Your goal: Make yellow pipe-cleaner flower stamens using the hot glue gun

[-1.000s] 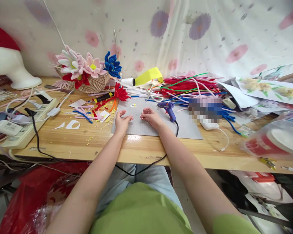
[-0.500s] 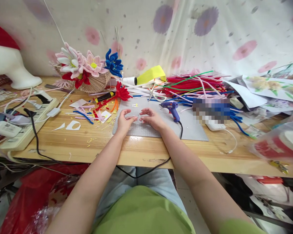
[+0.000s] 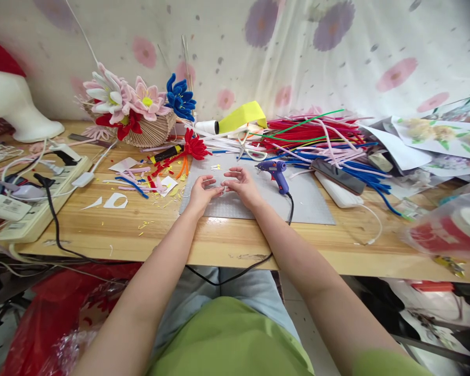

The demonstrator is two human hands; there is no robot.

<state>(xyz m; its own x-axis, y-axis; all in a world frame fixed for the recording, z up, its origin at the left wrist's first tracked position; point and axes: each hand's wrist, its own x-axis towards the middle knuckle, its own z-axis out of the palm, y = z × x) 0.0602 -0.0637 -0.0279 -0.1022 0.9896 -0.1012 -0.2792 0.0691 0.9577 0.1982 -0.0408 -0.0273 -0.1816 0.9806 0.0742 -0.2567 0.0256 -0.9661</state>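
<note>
My left hand and my right hand meet over a grey cutting mat. Thumb and fingers of each are pinched on a thin white strand, too fine to tell whether it is thread or wire. A faint white loop shows at the outer side of my left hand. Small yellow-and-white pieces lie on the mat just beyond my fingers. To the right of my right hand, a purple glue gun rests on its side with its black cord running toward me.
Behind the mat lie white-handled scissors and piles of coloured pipe cleaners. A basket of fuzzy flowers stands back left, a power strip at left. A phone and bagged cup are at right.
The white loop between my fingertips has become smaller and less visible, and a faint loop now shows left of my left hand. My hands have barely moved.
</note>
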